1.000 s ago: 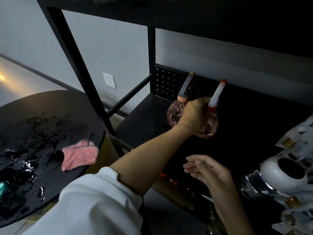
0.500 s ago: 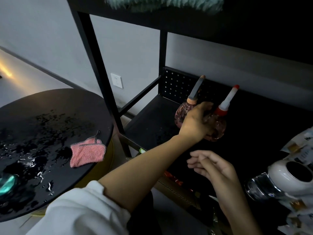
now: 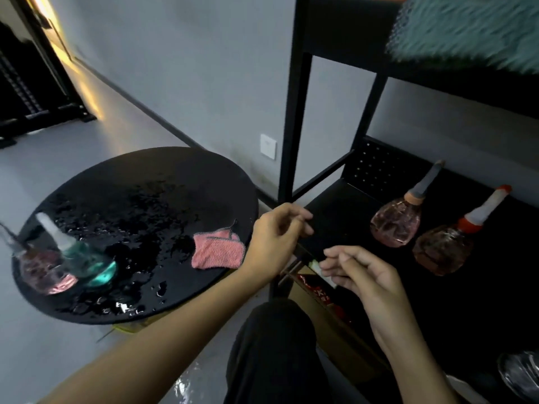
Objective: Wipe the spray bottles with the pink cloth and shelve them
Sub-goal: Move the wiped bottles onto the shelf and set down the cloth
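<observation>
Left hand (image 3: 275, 231) withdrawing from black metal shelf (image 3: 335, 217), grip released; right hand (image 3: 361, 275) likewise. Two translucent pink spray bottles (image 3: 396, 223) (image 3: 443, 249) standing shelved; pink bottle (image 3: 46, 269), teal bottle (image 3: 87, 260), one pink cloth (image 3: 218, 250) sitting on wet round black surface (image 3: 145, 193) by grey wall (image 3: 204, 68).

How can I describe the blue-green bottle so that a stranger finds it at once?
Find the round black table, wet with drops, left of the black shelf. Two bottles sit close together near its left edge. The blue-green bottle is the right one of the pair and has a white spout; the other is a pink bottle.
</observation>
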Motion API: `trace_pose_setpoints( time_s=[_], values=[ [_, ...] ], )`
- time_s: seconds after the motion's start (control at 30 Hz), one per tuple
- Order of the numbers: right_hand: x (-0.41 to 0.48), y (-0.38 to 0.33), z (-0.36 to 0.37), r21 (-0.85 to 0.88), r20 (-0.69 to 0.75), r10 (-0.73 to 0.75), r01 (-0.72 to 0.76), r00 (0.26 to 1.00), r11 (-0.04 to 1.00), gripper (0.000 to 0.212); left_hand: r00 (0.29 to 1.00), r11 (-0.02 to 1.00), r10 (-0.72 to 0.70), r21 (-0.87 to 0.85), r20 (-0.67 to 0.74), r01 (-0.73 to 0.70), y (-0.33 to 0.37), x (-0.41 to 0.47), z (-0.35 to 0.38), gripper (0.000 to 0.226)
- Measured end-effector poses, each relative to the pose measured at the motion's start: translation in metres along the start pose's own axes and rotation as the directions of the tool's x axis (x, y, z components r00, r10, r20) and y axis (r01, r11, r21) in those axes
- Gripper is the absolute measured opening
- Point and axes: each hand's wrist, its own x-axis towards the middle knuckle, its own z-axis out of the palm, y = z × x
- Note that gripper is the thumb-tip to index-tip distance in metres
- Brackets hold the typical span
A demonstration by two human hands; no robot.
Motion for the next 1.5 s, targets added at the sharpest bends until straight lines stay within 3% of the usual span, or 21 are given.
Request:
trace_pose_setpoints(
  time_s=[0.43, 0.77, 0.97, 1.13, 1.2, 1.33, 1.5],
  values=[
    [0.016, 0.02, 0.153, -0.03, 0.293, 0.027, -0.019, 0.956, 0.999, 0.026, 0.942, 0.979, -0.157, 0.078, -0.296, 0.188, -0.05, -0.059, -0.15, 0.022],
    [0.034, 0.042, 0.247, -0.07, 0.476, 0.043, -0.011, 0.878, 0.997, 0.027, 0.81, 0.921, -0.235, 0.145, -0.537, 0.363, -0.111, -0.096, -0.239, 0.015],
    [0.042, 0.075, 0.284, -0.1, 0.51, 0.113, -0.071, 0.853, 0.992, 0.027, 0.661, 0.862, -0.255, 0.144, -0.705, 0.485, -0.158, -0.096, -0.293, 0.05],
    [0.047, 0.088, 0.3, -0.138, 0.539, 0.125, -0.06, 0.833, 0.989, 0.026, 0.677, 0.832, -0.223, 0.225, -0.701, 0.507, -0.179, -0.072, -0.322, 0.068],
    [0.048, 0.089, 0.302, -0.15, 0.546, 0.13, -0.055, 0.828, 0.987, 0.025, 0.685, 0.832, -0.225, 0.229, -0.693, 0.505, -0.186, -0.06, -0.325, 0.06],
    [0.05, 0.093, 0.303, -0.167, 0.545, 0.138, -0.054, 0.827, 0.985, 0.024, 0.66, 0.823, -0.166, 0.265, -0.733, 0.502, -0.201, -0.052, -0.332, 0.022],
    [0.053, 0.094, 0.3, -0.162, 0.533, 0.131, -0.05, 0.836, 0.985, 0.024, 0.69, 0.851, -0.09, 0.305, -0.718, 0.428, -0.208, -0.058, -0.337, 0.023]
  ],
)
